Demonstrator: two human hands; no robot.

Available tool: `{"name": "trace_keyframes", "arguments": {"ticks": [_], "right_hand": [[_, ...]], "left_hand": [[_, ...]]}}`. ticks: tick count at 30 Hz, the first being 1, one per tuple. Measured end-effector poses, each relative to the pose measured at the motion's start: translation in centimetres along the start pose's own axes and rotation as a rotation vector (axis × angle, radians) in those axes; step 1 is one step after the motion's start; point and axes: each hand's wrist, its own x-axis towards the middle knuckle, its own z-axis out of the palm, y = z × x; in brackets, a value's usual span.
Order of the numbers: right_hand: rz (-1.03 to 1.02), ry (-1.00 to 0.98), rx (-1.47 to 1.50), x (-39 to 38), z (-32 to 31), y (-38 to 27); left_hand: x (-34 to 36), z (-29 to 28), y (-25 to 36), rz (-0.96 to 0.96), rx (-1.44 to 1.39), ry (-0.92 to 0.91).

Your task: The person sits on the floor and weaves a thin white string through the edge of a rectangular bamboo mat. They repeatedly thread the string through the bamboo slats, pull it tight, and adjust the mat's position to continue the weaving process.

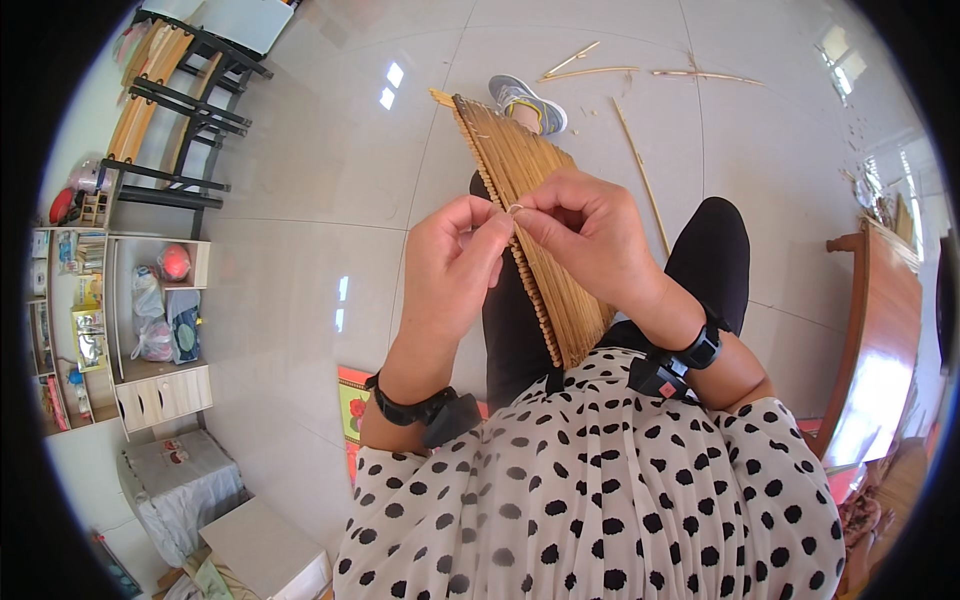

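Note:
A flat mat of golden-brown straw-like stalks (565,300), laid side by side, rests across my lap. Its left edge is a row of knobby stalk ends or knots. My left hand (445,265) is closed, thumb and forefinger pinched at that edge about halfway along. Right against it, my right hand (605,240) lies over the mat, also closed in a pinch. A thin pale loop of thread or fibre (516,208) shows where the fingertips meet. How far it runs is hidden by the fingers.
Loose stalks (640,170) and small scraps lie on the tiled floor beyond my knees, near a grey shoe (530,103). A wooden table (875,340) stands at right. Stacked black-legged stools (180,120), shelves (160,385) and a covered box (185,480) line the left.

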Motion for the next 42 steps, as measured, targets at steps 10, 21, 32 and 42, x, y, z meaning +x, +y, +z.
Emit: {"name": "trace_keyframes", "arguments": {"ticks": [10,21,32,42], "right_hand": [[0.312,-0.044,0.287,0.2,-0.5,0.1],[0.257,-0.068,0.307,0.2,-0.8,0.0],[0.238,-0.096,0.361,0.4,-0.8,-0.2],[0.247,-0.118,0.282,0.5,-1.0,0.1]], "left_hand": [[0.0,0.2,-1.1,0.292,0.298,0.149],[1.6,-1.1,-0.8,1.047,0.873,0.173],[1.4,-1.1,-0.3,1.079,0.849,0.172],[1.9,-2.0,-0.3,1.022,0.908,0.063]]}}
